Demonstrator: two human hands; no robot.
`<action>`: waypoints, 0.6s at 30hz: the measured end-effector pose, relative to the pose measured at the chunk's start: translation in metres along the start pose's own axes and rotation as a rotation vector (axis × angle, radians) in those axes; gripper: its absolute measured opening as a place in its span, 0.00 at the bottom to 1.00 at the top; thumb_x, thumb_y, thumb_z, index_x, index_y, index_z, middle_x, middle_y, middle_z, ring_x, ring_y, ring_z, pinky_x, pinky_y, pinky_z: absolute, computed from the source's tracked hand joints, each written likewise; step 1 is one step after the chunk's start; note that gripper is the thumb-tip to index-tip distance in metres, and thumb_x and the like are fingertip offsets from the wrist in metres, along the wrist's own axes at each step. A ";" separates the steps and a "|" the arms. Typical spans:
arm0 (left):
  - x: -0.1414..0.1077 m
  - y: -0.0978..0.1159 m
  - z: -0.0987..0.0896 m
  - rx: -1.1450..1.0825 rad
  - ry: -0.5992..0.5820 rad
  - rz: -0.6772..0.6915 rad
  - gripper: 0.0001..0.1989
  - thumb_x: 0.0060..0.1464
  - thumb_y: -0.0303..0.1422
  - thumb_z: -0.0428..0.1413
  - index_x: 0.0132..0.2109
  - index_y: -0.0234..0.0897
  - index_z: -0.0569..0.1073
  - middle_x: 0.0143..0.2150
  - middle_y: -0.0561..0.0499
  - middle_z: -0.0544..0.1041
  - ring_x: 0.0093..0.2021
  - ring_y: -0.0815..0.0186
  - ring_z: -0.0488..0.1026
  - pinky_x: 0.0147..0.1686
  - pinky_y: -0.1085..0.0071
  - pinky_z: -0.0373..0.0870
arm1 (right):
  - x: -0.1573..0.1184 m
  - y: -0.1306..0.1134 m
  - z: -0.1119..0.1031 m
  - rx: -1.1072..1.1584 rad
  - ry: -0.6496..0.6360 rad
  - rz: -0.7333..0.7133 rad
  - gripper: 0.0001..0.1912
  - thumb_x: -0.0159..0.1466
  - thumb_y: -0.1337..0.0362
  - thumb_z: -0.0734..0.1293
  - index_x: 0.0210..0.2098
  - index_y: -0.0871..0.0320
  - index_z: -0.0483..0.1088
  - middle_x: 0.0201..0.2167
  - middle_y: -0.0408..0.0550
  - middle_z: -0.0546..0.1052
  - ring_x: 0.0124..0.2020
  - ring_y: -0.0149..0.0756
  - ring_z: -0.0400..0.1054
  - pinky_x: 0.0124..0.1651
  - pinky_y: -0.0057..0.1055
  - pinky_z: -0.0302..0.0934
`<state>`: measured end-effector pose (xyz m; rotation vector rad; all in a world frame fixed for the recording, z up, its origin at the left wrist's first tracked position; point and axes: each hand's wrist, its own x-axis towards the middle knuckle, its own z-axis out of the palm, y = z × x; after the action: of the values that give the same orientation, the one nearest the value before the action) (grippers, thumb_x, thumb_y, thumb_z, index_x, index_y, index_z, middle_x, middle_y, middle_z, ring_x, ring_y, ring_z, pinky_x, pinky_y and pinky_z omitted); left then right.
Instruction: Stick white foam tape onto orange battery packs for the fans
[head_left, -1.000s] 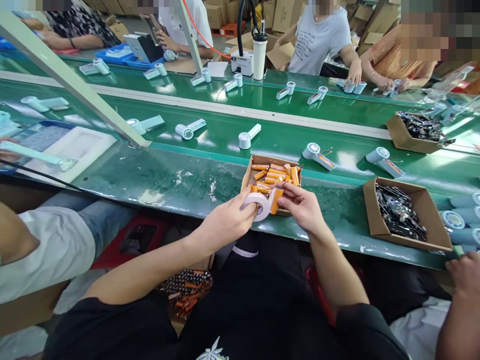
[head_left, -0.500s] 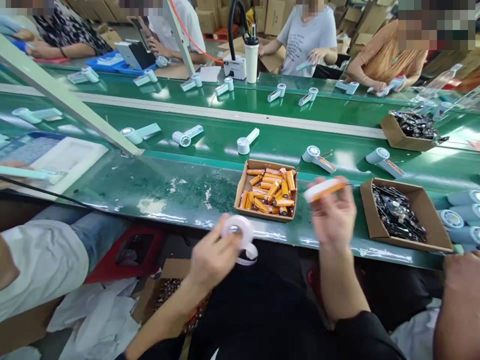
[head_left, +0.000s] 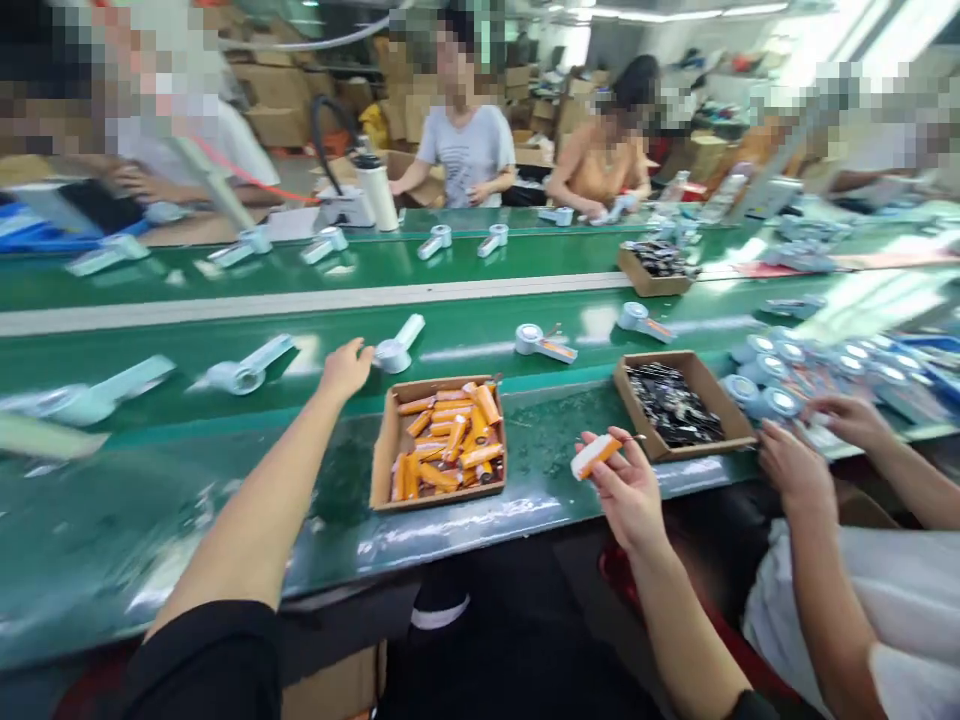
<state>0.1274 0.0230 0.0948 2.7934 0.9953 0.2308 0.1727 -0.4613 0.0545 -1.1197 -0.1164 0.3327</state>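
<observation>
My left hand is stretched over the green belt, its fingers extended and holding nothing that I can see. Its fingertips are right beside a light-blue handheld fan body with its handle pointing up and away. Closed around an orange battery with a white strip along one side, my right hand is raised over the near table edge. A cardboard box of orange batteries stands between my two arms. Low down, a white band shows against black cloth.
An open box of dark small parts stands right of my right hand. Beyond it a co-worker's hands are among piled fan bodies. More fan bodies lie along the belt. Several people sit opposite.
My left hand has let go of the white tape roll and reached forward to the fan body on the belt. My right hand still holds the battery. The view has swung up and right.
</observation>
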 end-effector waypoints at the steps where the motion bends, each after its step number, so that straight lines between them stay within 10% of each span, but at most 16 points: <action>1: 0.025 0.016 0.003 0.013 -0.035 0.033 0.26 0.68 0.37 0.43 0.62 0.23 0.73 0.56 0.33 0.81 0.55 0.52 0.79 0.57 0.58 0.72 | -0.001 -0.003 -0.003 0.010 -0.004 0.001 0.30 0.55 0.60 0.83 0.54 0.48 0.71 0.52 0.55 0.84 0.53 0.52 0.81 0.52 0.47 0.77; 5: 0.078 0.071 0.025 0.069 -0.199 0.292 0.25 0.67 0.40 0.47 0.60 0.28 0.76 0.55 0.40 0.83 0.51 0.54 0.80 0.54 0.62 0.74 | -0.008 -0.005 -0.024 0.043 0.023 0.028 0.31 0.54 0.61 0.83 0.53 0.50 0.72 0.51 0.54 0.84 0.51 0.50 0.81 0.49 0.43 0.77; 9: 0.075 0.116 0.048 0.145 -0.326 0.596 0.21 0.60 0.40 0.55 0.57 0.41 0.80 0.64 0.44 0.76 0.56 0.52 0.78 0.56 0.63 0.73 | -0.001 -0.003 -0.025 0.045 0.043 0.019 0.31 0.53 0.61 0.84 0.53 0.50 0.72 0.50 0.54 0.84 0.49 0.48 0.82 0.49 0.40 0.77; 18: 0.066 0.144 0.052 0.322 -0.288 1.057 0.33 0.51 0.20 0.59 0.65 0.42 0.71 0.66 0.42 0.72 0.65 0.55 0.70 0.60 0.64 0.71 | 0.107 -0.028 0.075 -0.065 -0.302 -0.242 0.30 0.57 0.58 0.81 0.56 0.48 0.70 0.54 0.49 0.83 0.54 0.45 0.79 0.57 0.44 0.75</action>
<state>0.2766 -0.0508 0.0800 3.2060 -0.6133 -0.2341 0.2599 -0.3738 0.1039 -1.1004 -0.5286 0.2810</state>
